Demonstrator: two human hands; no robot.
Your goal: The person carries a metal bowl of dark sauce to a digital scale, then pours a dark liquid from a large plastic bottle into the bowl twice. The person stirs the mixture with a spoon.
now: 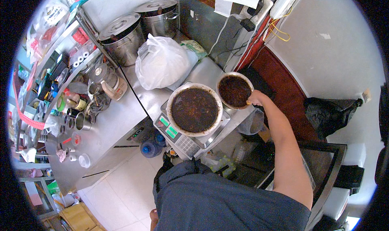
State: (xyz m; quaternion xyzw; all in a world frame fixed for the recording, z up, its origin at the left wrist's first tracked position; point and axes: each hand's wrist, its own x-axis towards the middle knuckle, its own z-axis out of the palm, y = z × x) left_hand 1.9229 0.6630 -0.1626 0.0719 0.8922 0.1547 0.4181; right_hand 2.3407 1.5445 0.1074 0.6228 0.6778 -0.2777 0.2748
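Observation:
My right hand [257, 98] grips the near right rim of a smaller round metal pot [252, 83], with the fingertips at its edge. Dark brown, oily sauce with flakes [233, 92] fills this pot. To its left, a larger pale-rimmed round basin [219, 121] of similar dark sauce [195, 110] sits on a digital weighing scale [188, 145] with lit green displays. Of my left arm, only a small patch of skin [154, 216] shows low by my side, so the state of that hand is hidden.
A full white plastic bag [162, 62] stands behind the basin, with two lidded steel stockpots [124, 47] beyond. A glass electric kettle [111, 82] and steel cups [82, 121] crowd the left counter. Cables [225, 33] hang at the wall. Water bottles [151, 149] stand below.

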